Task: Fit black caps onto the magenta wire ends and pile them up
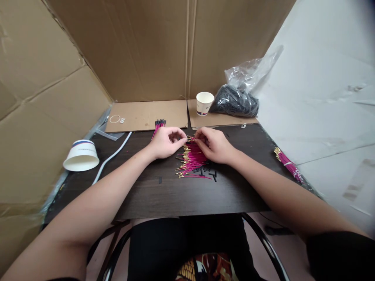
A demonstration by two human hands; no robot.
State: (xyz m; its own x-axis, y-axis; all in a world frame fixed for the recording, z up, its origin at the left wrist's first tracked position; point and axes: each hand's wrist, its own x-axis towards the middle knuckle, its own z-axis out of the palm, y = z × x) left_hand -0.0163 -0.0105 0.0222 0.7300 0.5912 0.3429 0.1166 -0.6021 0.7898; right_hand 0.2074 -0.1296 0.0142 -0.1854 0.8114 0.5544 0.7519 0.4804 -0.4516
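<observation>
A loose pile of magenta wires (pixel 195 154) with gold-coloured tips lies on the dark table. Over its far left edge, my left hand (pixel 167 143) is pinched, thumb against index finger; what it holds is too small to make out. My right hand (pixel 213 145) is closed too, its fingertips at the far end of the pile and very near my left fingertips; its hold is hidden. Several short black tubes (pixel 201 172) are scattered at the near right side of the wires. Beyond my left hand sits a bunch of magenta wires with black ends (pixel 159 123).
A paper cup (pixel 204 103) and a clear bag of black tubes (pixel 237 99) stand at the back. Another cup (pixel 81 156) lies tipped at left, beside a pale cable (pixel 113 155). At right is a tied magenta wire bundle (pixel 288 165). Cardboard (pixel 146 113) covers the table's back.
</observation>
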